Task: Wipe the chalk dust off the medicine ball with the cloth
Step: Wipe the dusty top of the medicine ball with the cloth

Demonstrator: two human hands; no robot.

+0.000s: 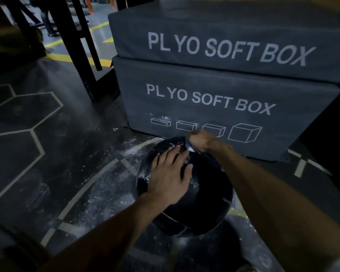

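Both forearms come in from the bottom edge, bare, converging on the medicine ball (194, 193). Ball is black, sits on the floor (47, 154) right in front of the lower plyo box (214, 107), near it but I can't tell if they touch.

Left hand (170, 177): flat on top of the ball, fingers spread and extended, palm down. Open, pressing on the surface, not gripping anything.

Right hand (201, 141): at the far top edge of the ball, fingers curled closed around a bunched cloth (190, 148). Only a small pale bit of the cloth shows below the fist, touching the ball's upper surface just beyond the left fingertips. A darker part may trail under the right wrist, too dim to be sure.

Chalk: white smears on the ball around the left fingers and on its left side. More white dust scattered on the floor left of and in front of the ball, across the pale hexagon line markings.

Behind: two grey boxes stacked, upper plyo box (234, 36) on the lower, both printed "PLYO SOFT BOX"; lower one has box-outline icons with some white specks near them. Dark rack legs (81, 55) stand back left, yellow floor lines beyond.
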